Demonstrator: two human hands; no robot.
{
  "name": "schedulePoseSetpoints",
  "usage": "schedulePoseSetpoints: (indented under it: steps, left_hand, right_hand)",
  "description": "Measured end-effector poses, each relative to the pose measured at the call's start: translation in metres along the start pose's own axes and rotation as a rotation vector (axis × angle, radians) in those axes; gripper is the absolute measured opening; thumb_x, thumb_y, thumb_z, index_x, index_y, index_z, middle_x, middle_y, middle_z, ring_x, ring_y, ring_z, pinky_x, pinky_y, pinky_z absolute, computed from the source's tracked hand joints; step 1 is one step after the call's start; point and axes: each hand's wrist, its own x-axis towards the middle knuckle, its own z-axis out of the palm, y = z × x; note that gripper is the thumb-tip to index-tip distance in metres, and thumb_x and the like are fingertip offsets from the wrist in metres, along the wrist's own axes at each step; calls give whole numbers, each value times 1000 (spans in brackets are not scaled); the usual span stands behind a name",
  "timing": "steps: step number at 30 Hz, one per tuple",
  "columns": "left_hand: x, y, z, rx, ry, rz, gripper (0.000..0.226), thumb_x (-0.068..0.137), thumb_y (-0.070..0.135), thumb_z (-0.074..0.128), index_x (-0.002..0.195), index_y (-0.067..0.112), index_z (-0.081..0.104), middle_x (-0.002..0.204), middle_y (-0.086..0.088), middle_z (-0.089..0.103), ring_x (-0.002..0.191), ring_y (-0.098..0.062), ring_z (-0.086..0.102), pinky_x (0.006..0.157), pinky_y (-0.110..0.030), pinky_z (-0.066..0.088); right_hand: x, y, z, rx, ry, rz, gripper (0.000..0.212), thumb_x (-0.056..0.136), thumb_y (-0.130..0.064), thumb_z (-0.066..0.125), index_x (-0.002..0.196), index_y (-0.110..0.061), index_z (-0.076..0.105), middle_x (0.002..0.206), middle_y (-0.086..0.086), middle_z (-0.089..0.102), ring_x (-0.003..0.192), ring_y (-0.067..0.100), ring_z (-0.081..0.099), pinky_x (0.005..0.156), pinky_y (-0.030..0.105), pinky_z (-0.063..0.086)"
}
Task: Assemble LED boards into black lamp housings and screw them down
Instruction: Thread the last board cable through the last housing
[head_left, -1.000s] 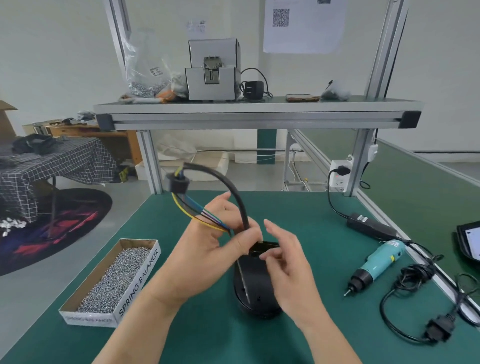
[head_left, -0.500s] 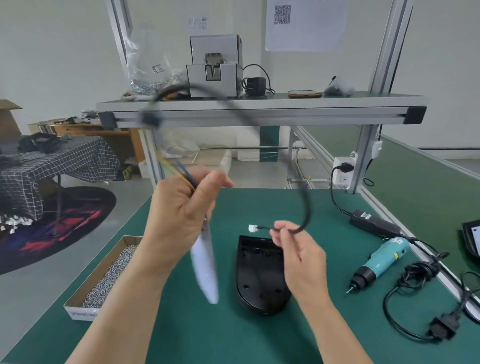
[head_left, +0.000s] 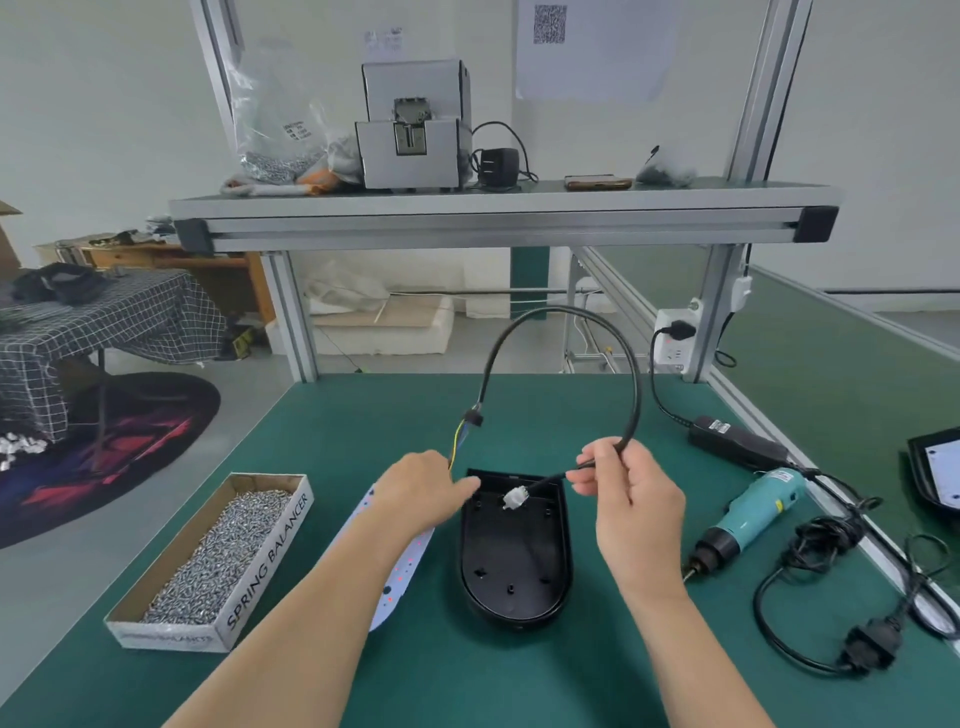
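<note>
Left hand (head_left: 423, 493) lowered to desk (head_left: 363, 415) – grips cable (head_left: 561, 310) wire end, LED board (head_left: 402, 566) beneath; right hand (head_left: 636, 501) pinches cable, seemingly aiming white connector (head_left: 515, 500) into black housing (head_left: 514, 566).

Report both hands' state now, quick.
Left hand: closed, gripping the LED board at its wired end.
Right hand: closed, pinching the black cable just behind its white connector.

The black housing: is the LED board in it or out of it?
Out. The housing shows its bare inside; the LED board is beside it, partly under the left forearm.
</note>
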Motion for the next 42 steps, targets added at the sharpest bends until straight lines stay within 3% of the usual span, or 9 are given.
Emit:
schedulePoseSetpoints:
  steps: [8,12,20,25,29,32,34,37,42]
  left_hand:
    - [8,9,25,-186,-111,-51,30,73,23,61,61,14,35,61,0,46,53,-22,41,48,-24,28]
    - [3,12,24,-204,-22,20,28,78,26,59,63,14,39,63,-2,50,59,-25,47,49,-28,32]
    - [-23,26,-7,-144,205,329,43,94,40,59,67,20,33,63,4,46,72,-30,51,62,-37,29]
    - [-33,37,-24,-376,192,391,43,95,36,62,66,19,36,60,6,44,58,-14,42,57,-34,31]
    - [-40,32,-35,-527,148,384,43,99,30,60,69,10,37,62,-1,41,60,-18,37,61,-35,32]
    - [-44,32,-39,-634,93,379,44,100,27,58,74,-1,36,66,-5,36,62,-17,35,63,-35,30]
    - [-45,33,-40,-661,80,384,42,100,25,58,73,1,35,64,-2,35,62,-16,33,62,-34,28]
    - [-45,34,-41,-691,39,391,38,101,24,56,77,-2,43,67,-2,41,65,-17,37,65,-34,32]
    - [-44,22,-44,-748,56,353,40,101,23,57,75,2,37,66,-1,35,64,-17,33,65,-35,28]
  right_hand:
    - [4,2,2,-162,-189,-87,22,104,-13,52,86,-15,65,80,-6,69,74,10,71,71,25,58]
    - [13,-16,-6,-221,-313,-166,22,105,-22,49,92,-22,65,80,-11,66,73,11,68,71,26,55]
    - [37,-42,-16,-282,-287,-126,22,105,-24,50,94,-23,69,79,-9,68,73,7,68,75,31,57]
    - [26,-33,-18,-541,-405,-285,30,96,-29,66,126,-31,69,120,-14,58,116,12,43,106,30,36]
    - [23,-32,-35,-106,-485,9,62,80,-70,60,140,-59,45,132,-37,49,124,-11,41,98,16,37]
    - [23,-29,-37,244,-498,237,61,73,-88,52,125,-56,62,118,-20,69,88,11,57,76,29,42]
    - [22,-26,-32,465,-605,369,68,73,-83,58,128,-44,65,111,-3,71,83,25,57,71,33,47]
    - [20,-19,-27,646,-743,449,71,87,-61,52,147,-22,49,142,5,61,127,24,60,97,32,52]
    - [26,-12,-30,365,-873,385,55,95,-46,53,143,-19,49,141,-7,62,131,10,56,106,27,45]
